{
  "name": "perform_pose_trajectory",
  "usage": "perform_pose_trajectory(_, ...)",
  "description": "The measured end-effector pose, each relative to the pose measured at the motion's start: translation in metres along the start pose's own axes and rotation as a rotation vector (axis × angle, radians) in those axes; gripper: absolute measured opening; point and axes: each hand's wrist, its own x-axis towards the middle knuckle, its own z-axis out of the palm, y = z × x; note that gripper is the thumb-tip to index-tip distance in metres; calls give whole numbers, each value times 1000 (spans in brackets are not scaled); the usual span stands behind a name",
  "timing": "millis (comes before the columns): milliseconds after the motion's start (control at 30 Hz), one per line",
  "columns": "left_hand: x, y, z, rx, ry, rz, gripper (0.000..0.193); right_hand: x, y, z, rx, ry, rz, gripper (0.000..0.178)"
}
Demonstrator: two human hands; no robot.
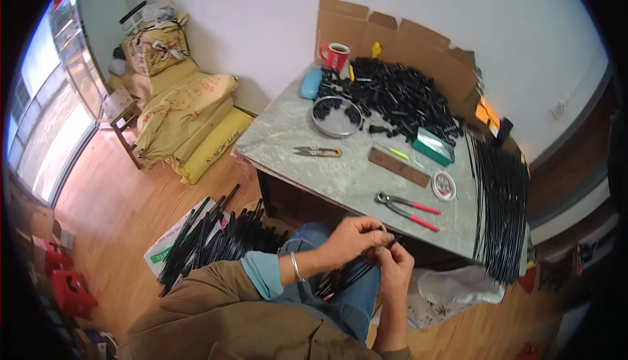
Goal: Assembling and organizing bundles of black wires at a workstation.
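My left hand [356,237], with a bangle at the wrist, and my right hand [396,270] meet above my lap, just off the table's front edge. Both are closed in a pinch, fingertips close together. What lies between them is small and dark and cannot be made out. Thin black rods [341,279] rest on my lap beneath the hands. Nearest on the table are red-handled pincers [407,211], lying with their jaws slightly apart. Behind them are a flat brown bar [399,167] and a small round tub [443,186] of tiny pieces.
The grey table [281,131] bears a heap of black parts [399,95], a round metal dish [337,131], thread snips [318,152], a red mug [335,56], a green box [433,147] and black rods [500,209]. More rods [229,239] lie on the floor, left. Stuffed sacks [186,115] stand farther back.
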Motion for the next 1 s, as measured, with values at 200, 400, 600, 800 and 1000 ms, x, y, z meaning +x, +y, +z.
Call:
perform_pose_trajectory(200,-7,-6,6,444,98,424,12,-3,10,20,183,25,-77,16)
perform_pose_trajectory(400,14,11,-12,248,24,132,14,16,5,20,222,-41,-19,12)
perform_pose_trajectory(600,58,40,-38,308,-275,-64,17,39,2,18,223,-32,5,8)
perform_pose_trajectory(800,202,91,-125,1225,189,554,20,55,10,2,263,-58,32,11)
perform_pose_trajectory(1000,258,86,-166,1574,172,528,21,63,24,-4,358,-22,48,11)
